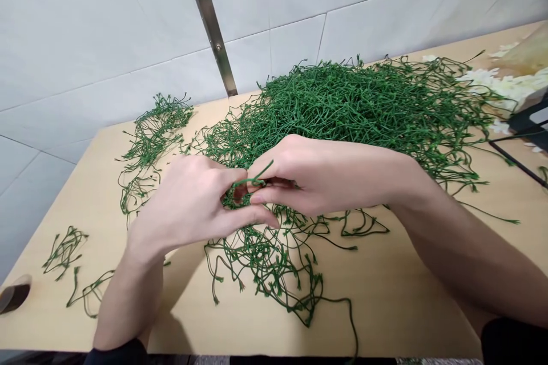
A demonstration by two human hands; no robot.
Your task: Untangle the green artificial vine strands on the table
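Note:
Near the middle of the view, my left hand (188, 199) and my right hand (299, 174) meet at the fingertips over the tabletop. Between them is a thin green artificial stem (259, 181), bent into a small loop with one end sticking up. My right thumb and index finger close on it. My left index finger curls against the stem, while the left thumb reaches out below, apart from it; the other left fingers are partly hidden. Beneath and in front of both hands lie loose green stems (274, 274) with small forked tips.
A large tangled heap of green stems (342, 105) lies behind my hands, against the tiled wall (128, 23). Smaller bunches (156, 125) sit at the left of the wooden table (214, 331). White flowers (509, 85) are at the right; a dark round object (15, 295) is at the left edge.

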